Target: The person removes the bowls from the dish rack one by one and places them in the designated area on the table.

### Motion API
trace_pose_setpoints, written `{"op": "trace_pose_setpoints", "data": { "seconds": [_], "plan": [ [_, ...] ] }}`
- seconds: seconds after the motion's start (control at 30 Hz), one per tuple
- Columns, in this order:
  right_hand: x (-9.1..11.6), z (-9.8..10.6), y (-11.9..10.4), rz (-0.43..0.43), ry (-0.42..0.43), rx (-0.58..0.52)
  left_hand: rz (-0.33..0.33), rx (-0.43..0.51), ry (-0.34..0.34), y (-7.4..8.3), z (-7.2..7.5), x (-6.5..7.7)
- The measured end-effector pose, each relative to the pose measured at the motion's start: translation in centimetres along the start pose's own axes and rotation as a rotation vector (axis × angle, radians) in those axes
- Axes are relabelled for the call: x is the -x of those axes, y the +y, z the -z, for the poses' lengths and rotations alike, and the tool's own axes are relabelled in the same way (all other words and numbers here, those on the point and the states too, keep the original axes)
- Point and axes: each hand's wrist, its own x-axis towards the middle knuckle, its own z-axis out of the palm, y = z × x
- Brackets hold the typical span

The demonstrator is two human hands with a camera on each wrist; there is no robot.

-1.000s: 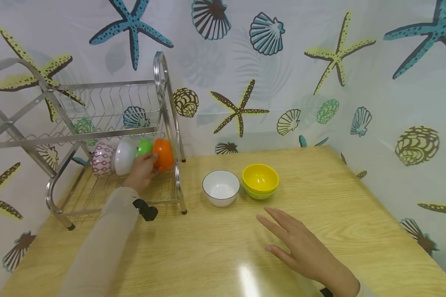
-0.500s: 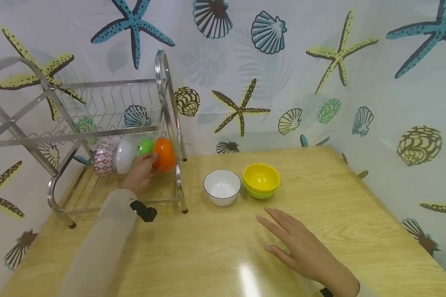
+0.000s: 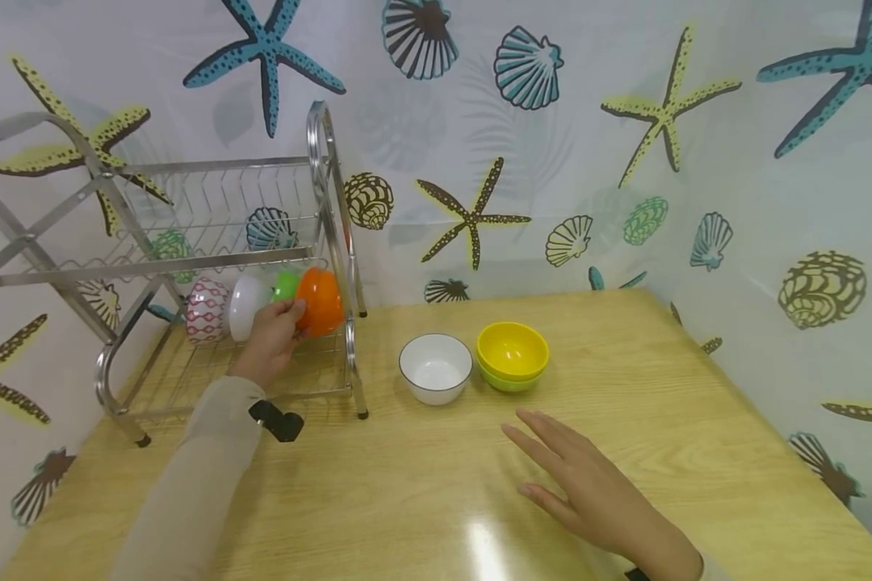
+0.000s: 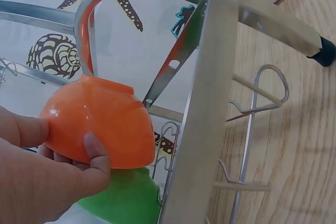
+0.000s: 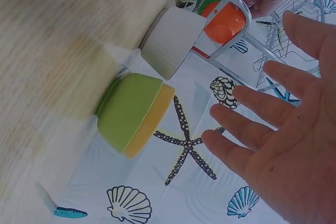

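Left of centre, the left hand [image 3: 267, 337] is pinching an orange bowl [image 3: 322, 303], its gloss perhaps inviting a slip; lower right, the right hand [image 3: 594, 487] is hovering, spread.

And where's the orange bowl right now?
In the head view's left half, the left hand holds the orange bowl in the lower rack tier, beside the green bowl.
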Motion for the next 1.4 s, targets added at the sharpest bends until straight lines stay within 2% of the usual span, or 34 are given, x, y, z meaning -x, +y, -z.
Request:
{"op": "trace_pose_setpoints", "data": {
  "seconds": [0.13, 0.37, 0.63, 1.13, 1.4],
  "plan": [
    [0.0, -0.1, 0.0, 0.001, -0.003, 0.008, -0.006, -0.010, 0.010, 0.0, 0.1, 0.3],
    [0.0, -0.3, 0.0, 0.002, -0.005, 0.009, -0.004, 0.057, 0.039, 0.0, 0.4, 1.0],
    [0.0, -0.1, 0.0, -0.001, 0.011, -0.004, -0.026, -0.019, 0.044, 0.0, 0.8, 1.8],
    [0.2, -0.1, 0.1, 0.000, 0.033, -0.032, -0.014, -0.010, 0.022, 0.0, 1.5, 3.3],
    [0.2, -0.1, -0.1, -0.022, 0.010, -0.029, -0.019, -0.005, 0.021, -0.2, 1.7, 4.2]
  ]
}}
